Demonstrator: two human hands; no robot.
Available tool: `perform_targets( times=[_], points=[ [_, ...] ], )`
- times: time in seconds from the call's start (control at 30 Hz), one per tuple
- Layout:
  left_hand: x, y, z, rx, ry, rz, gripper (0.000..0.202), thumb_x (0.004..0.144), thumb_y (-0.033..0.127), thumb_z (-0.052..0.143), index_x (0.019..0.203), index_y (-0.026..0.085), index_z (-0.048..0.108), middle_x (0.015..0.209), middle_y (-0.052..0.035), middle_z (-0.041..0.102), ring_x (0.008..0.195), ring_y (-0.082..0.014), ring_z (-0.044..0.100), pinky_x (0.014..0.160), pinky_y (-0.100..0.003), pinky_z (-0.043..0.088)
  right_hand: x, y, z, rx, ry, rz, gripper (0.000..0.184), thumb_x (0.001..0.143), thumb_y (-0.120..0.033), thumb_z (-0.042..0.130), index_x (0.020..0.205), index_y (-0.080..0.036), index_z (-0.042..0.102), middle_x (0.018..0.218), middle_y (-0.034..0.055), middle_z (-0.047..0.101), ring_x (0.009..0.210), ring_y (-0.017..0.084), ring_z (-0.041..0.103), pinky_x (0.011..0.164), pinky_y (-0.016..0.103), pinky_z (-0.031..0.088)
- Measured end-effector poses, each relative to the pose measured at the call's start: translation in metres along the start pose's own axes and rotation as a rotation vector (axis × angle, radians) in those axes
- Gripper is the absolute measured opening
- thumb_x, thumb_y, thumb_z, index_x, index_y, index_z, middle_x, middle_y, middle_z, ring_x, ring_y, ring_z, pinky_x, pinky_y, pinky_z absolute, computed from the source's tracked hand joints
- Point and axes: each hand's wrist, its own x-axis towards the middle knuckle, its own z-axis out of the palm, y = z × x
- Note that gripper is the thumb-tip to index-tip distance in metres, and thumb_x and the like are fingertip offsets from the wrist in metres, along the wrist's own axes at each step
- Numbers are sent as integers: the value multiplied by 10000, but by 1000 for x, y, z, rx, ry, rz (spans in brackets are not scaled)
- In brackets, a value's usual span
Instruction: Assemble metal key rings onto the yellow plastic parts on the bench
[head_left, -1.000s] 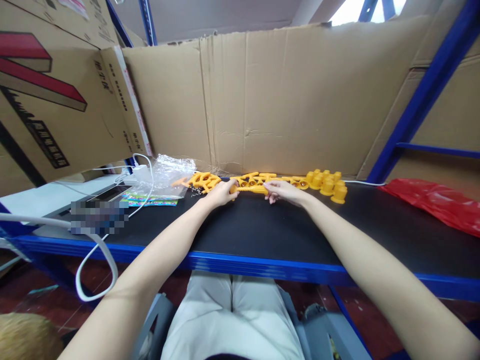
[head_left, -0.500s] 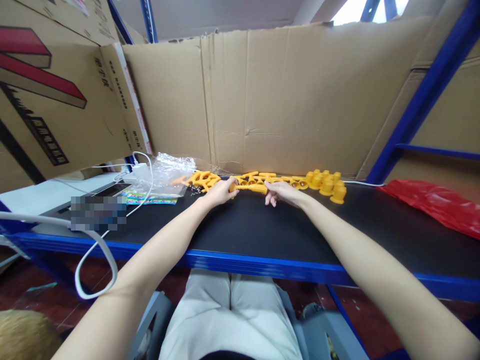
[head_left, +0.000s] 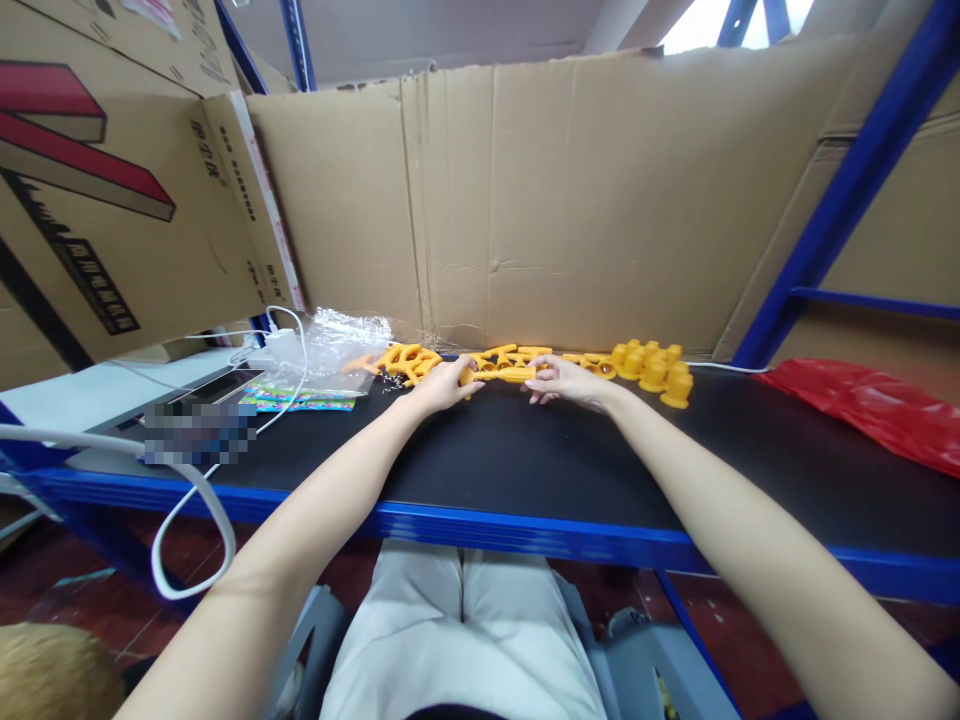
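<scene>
A long yellow plastic part (head_left: 506, 375), shaped like a handle with a wider right end, lies level between my two hands just above the black tabletop. My left hand (head_left: 448, 384) is closed around its left end. At the wider end, the fingers and thumb of my right hand (head_left: 562, 382) are closed on the part from the right. Behind my hands lie yellow round-ended pieces (head_left: 604, 367), partly hidden. Left of my left hand is a pile of yellow branching plastic pieces (head_left: 409, 360), with small metal bits (head_left: 391, 381) beside it.
Several yellow cup-shaped pieces (head_left: 654, 373) stand to the right. A red plastic bag (head_left: 862, 405) lies at the far right. Clear plastic bags (head_left: 330, 345) and a white cable (head_left: 304, 350) are at left. Cardboard (head_left: 600, 200) walls the back; a blue beam (head_left: 525, 528) edges the front.
The fingers of my right hand have shifted and bent around the right end of the yellow part. My left hand keeps its hold, nearly still.
</scene>
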Motion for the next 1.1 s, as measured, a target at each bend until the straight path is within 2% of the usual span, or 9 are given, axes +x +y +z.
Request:
perform_targets(
  times=[0.1, 0.2, 0.3, 0.43, 0.53, 0.63, 0.8, 0.93, 1.1],
  points=[
    [-1, 3, -2, -29, -5, -5, 332, 815, 460, 502, 1020, 200, 503, 703, -4, 589, 652, -151, 546, 613, -243, 400, 1, -1, 1, -22, -9, 13, 265, 814, -370, 602, 908, -151, 486, 811, 85, 677, 610, 112, 630, 580, 231, 507],
    [-2, 4, -3, -42, -11, -14, 351, 820, 491, 484, 1019, 203, 504, 706, -6, 597, 659, -155, 552, 617, -246, 401, 1, -1, 2, -22, -27, 40, 327, 854, -459, 508, 868, -132, 528, 799, 111, 682, 587, 112, 627, 537, 207, 494],
    [-2, 4, -3, -19, -5, -20, 367, 822, 506, 474, 1020, 199, 509, 731, -16, 601, 674, -161, 557, 624, -251, 400, 1, -2, 3, -15, -4, 49, 361, 856, -484, 489, 901, -129, 537, 777, 107, 685, 570, 115, 626, 518, 202, 490],
    [-1, 3, -1, -10, -15, -25, 375, 825, 509, 467, 1029, 197, 514, 748, -26, 599, 673, -163, 555, 629, -257, 400, -1, -4, 1, -6, 0, 60, 336, 845, -452, 531, 981, -148, 490, 777, 93, 689, 587, 123, 637, 529, 212, 500],
    [-1, 3, -1, -25, -22, -23, 372, 832, 511, 452, 1026, 200, 516, 746, -26, 597, 666, -162, 551, 638, -261, 403, -3, -4, -2, 10, -49, 65, 403, 782, -328, 653, 1081, -173, 431, 835, 81, 695, 650, 136, 655, 597, 245, 524],
    [0, 3, -1, -21, -20, -13, 367, 836, 507, 449, 1023, 198, 517, 736, -27, 593, 670, -164, 551, 644, -262, 403, -4, -3, -4, 23, -78, 59, 449, 754, -247, 686, 1091, -191, 394, 837, 64, 698, 658, 137, 659, 635, 263, 530],
    [-1, 3, -1, 13, -19, 3, 392, 817, 524, 477, 1033, 199, 512, 734, -22, 582, 677, -163, 546, 636, -255, 401, -4, -5, -3, -18, -58, 56, 262, 833, -365, 582, 941, -164, 453, 814, 101, 698, 616, 140, 659, 585, 237, 518],
    [-1, 3, -1, 23, -12, 8, 407, 807, 531, 490, 1035, 194, 515, 735, -24, 578, 674, -163, 541, 633, -255, 398, -4, -7, 0, -42, -48, 87, 323, 842, -464, 525, 881, -144, 501, 832, 124, 693, 611, 136, 655, 550, 217, 511],
    [0, 3, -1, 15, -20, 7, 401, 805, 526, 496, 1021, 189, 520, 716, -21, 576, 651, -164, 536, 621, -257, 388, -3, -6, -1, -38, -7, 64, 347, 789, -371, 635, 1010, -154, 479, 915, 109, 683, 640, 128, 657, 594, 233, 528]
  ],
)
